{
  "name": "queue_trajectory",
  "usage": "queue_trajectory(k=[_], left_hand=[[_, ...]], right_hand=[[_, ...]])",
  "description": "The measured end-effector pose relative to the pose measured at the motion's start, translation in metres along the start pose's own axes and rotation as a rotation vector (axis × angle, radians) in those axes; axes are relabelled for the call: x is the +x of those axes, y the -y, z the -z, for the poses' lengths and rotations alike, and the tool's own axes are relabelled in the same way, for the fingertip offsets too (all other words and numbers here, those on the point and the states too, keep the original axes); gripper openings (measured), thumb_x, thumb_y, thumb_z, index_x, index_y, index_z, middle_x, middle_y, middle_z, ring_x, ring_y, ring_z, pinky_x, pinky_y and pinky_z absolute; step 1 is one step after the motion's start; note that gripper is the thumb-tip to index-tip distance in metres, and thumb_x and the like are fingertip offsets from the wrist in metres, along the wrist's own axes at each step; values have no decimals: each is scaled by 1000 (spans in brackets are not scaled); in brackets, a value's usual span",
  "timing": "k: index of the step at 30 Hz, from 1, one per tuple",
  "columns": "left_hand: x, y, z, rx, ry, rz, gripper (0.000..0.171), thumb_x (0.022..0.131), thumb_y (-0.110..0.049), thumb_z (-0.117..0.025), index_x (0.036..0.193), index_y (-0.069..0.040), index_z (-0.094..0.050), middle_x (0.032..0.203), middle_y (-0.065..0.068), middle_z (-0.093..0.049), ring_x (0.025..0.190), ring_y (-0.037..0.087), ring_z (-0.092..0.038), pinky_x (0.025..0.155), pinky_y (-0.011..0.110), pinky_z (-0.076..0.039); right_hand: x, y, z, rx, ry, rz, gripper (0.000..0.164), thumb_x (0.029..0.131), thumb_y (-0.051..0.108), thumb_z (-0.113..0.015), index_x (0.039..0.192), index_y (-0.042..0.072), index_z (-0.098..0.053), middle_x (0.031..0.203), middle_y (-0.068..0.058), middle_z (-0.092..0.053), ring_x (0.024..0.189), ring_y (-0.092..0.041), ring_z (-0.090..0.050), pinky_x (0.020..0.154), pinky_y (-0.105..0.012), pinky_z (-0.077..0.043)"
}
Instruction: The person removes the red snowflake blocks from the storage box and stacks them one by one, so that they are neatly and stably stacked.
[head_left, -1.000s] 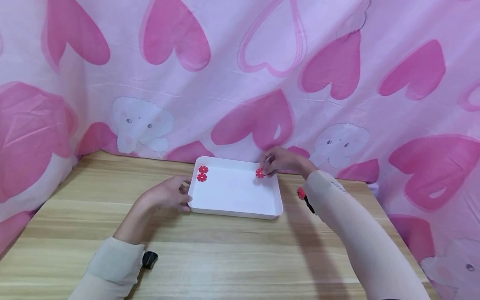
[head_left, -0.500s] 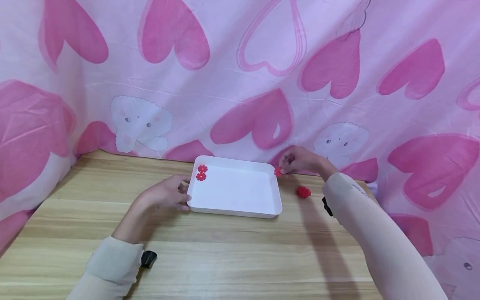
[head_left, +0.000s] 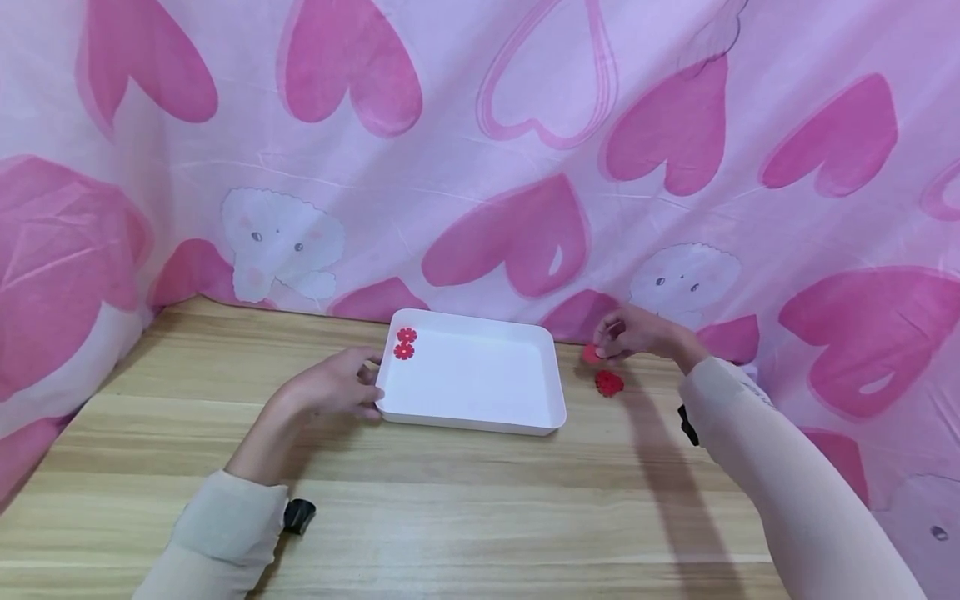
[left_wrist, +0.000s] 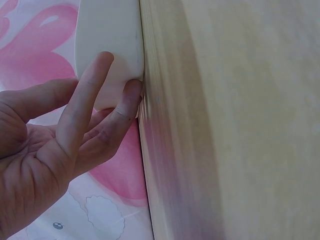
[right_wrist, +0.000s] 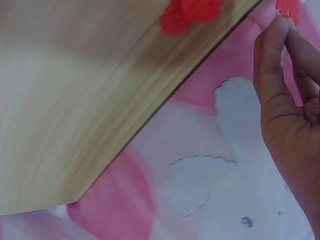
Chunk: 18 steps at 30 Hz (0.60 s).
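Observation:
A white rectangular tray [head_left: 472,371] lies on the table. Two red snowflake-shaped discs, one [head_left: 407,335] behind the other [head_left: 403,351], lie in its back left corner. My left hand [head_left: 337,385] rests against the tray's left end; in the left wrist view its fairly straight fingers [left_wrist: 85,105] touch the outer wall of the tray [left_wrist: 111,30]. My right hand [head_left: 630,332], right of the tray, pinches one red snowflake disc [right_wrist: 288,7] between thumb and fingertips. Just below that hand, a small pile of red discs [head_left: 609,383] sits on the table.
The wooden table [head_left: 450,508] reaches back to a pink curtain [head_left: 480,192] printed with hearts, which also hangs along both sides. A black strap piece shows at each sleeve [head_left: 232,517].
My right hand has moved rightward out over the tray's right edge with the red disc, and is now beside the pile. The left hand and tray have stayed in place.

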<state>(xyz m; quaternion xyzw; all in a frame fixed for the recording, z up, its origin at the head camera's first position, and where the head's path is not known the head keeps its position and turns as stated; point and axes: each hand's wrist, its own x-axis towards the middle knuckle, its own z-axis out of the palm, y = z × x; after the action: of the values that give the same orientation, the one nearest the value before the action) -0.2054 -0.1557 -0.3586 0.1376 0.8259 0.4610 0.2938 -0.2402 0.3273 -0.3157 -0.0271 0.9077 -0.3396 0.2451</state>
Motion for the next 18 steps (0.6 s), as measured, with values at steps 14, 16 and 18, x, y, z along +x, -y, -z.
queue_trajectory(k=[14, 16, 18], left_hand=[[2, 0, 0, -1, 4, 10, 63, 103, 3, -64, 158, 11, -34, 129, 29, -57, 89, 20, -73, 83, 34, -69], [2, 0, 0, -3, 5, 10, 62, 103, 3, -64, 158, 11, -34, 130, 29, -56, 89, 20, -73, 84, 34, -69], [3, 0, 0, -8, 6, 13, 62, 103, 3, -64, 158, 10, -35, 130, 29, -56, 90, 20, -72, 84, 34, -69]], right_hand=[[-9, -36, -1, 19, 16, -62, 18, 100, -4, -69, 116, -11, -67, 101, -14, -69, 86, -18, -71, 84, -34, -70], [-9, -39, -3, 3, 7, -83, 18, 100, -4, -68, 117, -10, -67, 104, -15, -69, 88, -19, -71, 86, -36, -70], [-9, -42, -4, -10, -4, -84, 18, 100, -4, -69, 116, -11, -67, 105, -16, -69, 88, -18, -70, 86, -36, -70]])
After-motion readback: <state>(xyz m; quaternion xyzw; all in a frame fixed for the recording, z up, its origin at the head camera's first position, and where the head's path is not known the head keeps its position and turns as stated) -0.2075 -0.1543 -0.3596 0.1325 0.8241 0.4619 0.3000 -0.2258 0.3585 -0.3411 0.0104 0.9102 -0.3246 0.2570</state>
